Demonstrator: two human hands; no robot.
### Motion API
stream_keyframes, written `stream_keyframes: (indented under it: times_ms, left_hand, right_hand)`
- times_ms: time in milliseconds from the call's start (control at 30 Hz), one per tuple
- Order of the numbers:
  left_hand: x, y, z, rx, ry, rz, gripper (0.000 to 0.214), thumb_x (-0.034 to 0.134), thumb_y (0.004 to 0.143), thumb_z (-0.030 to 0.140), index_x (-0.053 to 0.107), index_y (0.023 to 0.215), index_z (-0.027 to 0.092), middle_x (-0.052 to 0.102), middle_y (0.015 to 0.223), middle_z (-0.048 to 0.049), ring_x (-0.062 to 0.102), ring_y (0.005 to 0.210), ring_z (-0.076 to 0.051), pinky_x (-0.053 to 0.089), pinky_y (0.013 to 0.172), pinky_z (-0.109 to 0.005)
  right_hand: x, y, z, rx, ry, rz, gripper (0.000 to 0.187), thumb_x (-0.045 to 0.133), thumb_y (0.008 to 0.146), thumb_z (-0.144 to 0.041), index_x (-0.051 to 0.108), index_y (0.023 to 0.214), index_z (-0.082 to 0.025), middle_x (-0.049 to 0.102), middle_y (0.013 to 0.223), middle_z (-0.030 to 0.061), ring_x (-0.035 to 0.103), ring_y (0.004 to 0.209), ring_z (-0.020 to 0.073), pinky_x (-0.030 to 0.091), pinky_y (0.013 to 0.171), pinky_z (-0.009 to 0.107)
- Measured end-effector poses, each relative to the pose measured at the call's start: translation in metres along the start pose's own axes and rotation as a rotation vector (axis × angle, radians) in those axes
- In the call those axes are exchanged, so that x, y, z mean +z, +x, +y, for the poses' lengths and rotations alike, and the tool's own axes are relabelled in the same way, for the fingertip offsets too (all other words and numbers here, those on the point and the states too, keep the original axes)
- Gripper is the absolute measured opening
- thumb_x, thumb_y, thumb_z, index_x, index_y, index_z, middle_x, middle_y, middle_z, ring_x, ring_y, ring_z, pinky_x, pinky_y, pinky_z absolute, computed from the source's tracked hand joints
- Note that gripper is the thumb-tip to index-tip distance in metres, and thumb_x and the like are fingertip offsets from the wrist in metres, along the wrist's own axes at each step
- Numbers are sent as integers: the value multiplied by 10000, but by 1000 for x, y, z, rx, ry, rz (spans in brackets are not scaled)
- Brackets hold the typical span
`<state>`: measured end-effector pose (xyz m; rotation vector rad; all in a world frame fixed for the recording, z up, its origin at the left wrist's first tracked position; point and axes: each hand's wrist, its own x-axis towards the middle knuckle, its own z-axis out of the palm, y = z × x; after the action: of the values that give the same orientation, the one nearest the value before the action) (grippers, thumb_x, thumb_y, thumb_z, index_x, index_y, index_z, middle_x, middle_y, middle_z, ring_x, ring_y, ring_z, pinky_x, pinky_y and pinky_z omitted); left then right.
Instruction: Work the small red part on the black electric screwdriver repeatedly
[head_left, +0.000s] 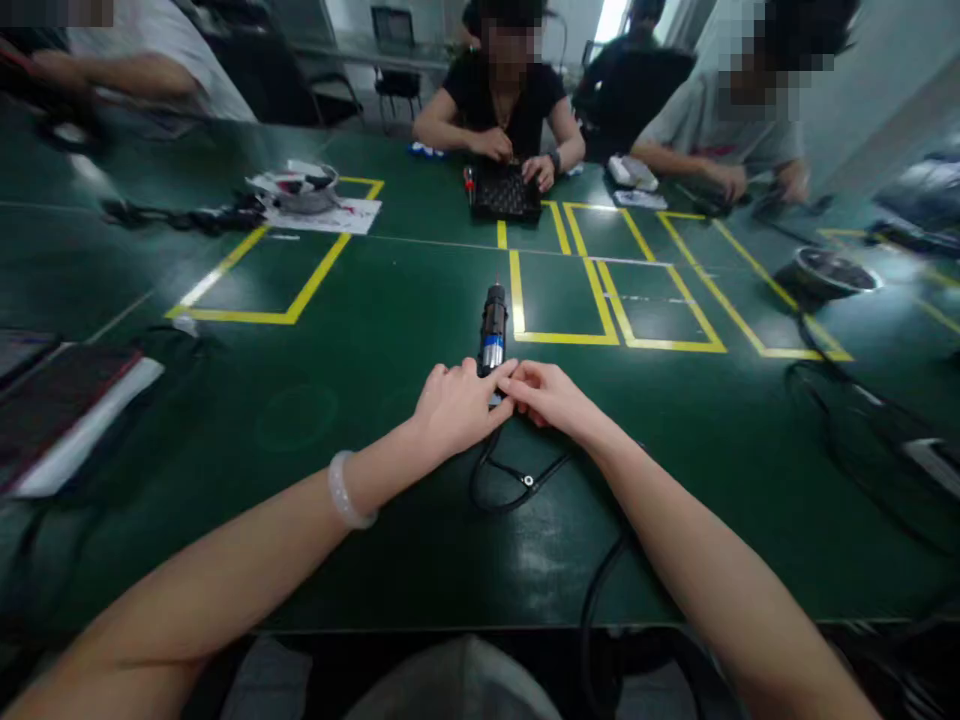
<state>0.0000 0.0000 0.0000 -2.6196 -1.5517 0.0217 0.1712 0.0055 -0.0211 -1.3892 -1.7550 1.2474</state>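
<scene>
Pinching the near end of the screwdriver [493, 335] with the left hand [457, 405], fingers curling in, thumb reaching across to the right. Meeting it there with the right hand [551, 395], fingertips bent and touching that same end (whether truly gripping or only resting against it, impossible to tell). Leaving the screwdriver, black with a blue band, lying flat on the green bench [360, 420], tip pointing away, just left of the yellow tape boxes [600, 300]. Letting a black cable [517, 482] loop on the bench just behind the hands, between the two forearms. Wearing a pale bracelet [346, 490] on the left wrist. Sitting across from a person working both hands over a black tray [506, 192]. Sharing the bench also with a metal bowl [304, 188] on papers at far left and a dark book [60, 410] near the left edge.
</scene>
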Motion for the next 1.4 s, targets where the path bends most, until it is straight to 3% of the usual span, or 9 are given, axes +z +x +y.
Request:
stream_keyframes:
  times_ms: [233, 400, 633, 933, 1133, 1400]
  left_hand:
    - [0, 0, -3, 11, -28, -10, 601, 288, 957, 601, 367, 1499, 355, 611, 1035, -125, 637, 911, -301, 406, 808, -394]
    - [2, 0, -7, 25, -54, -17, 708, 244, 930, 694, 307, 1532, 327, 620, 1083, -136, 638, 943, -308, 397, 860, -418]
    - [2, 2, -9, 31, -64, -19, 728, 267, 923, 701, 314, 1533, 306, 628, 1080, -135, 640, 950, -302, 405, 861, -411]
    - [1, 2, -9, 37, -61, -25, 711, 276, 928, 687, 335, 1525, 305, 630, 1073, -134, 638, 934, -302, 406, 854, -408]
    - [2, 2, -9, 40, -66, -20, 690, 282, 934, 672, 333, 1520, 311, 625, 1078, -133, 627, 953, -303, 396, 867, -408]
    - [-1, 2, -6, 13, -75, -48, 671, 299, 940, 651, 334, 1520, 316, 617, 1102, -136, 624, 958, -299, 386, 874, -405]
  right_hand:
    - [-1, 4, -5, 107, 149, 32, 167, 592, 814, -293, 485, 737, -191, 514, 504, -73, 408, 322, 51, 263, 316, 176]
    - [-18, -1, -9, 174, 353, -35, 153, 591, 798, -288, 506, 728, -182, 524, 487, -62, 399, 315, 48, 194, 290, 159]
    - [-11, 1, -3, 229, 401, -115, 147, 591, 806, -278, 523, 731, -171, 515, 460, -62, 389, 295, 50, 193, 274, 154]
    - [-9, 4, -6, 262, 352, -116, 176, 557, 848, -251, 516, 697, -171, 497, 428, -60, 377, 270, 50, 183, 259, 159]
    - [-7, 7, -5, 246, 175, -100, 264, 559, 884, -294, 465, 660, -191, 490, 421, -67, 411, 264, 64, 223, 250, 173]
    - [-4, 8, -1, 95, -49, -77, 326, 525, 913, -352, 411, 646, -205, 432, 393, -82, 407, 285, 65, 268, 324, 184]
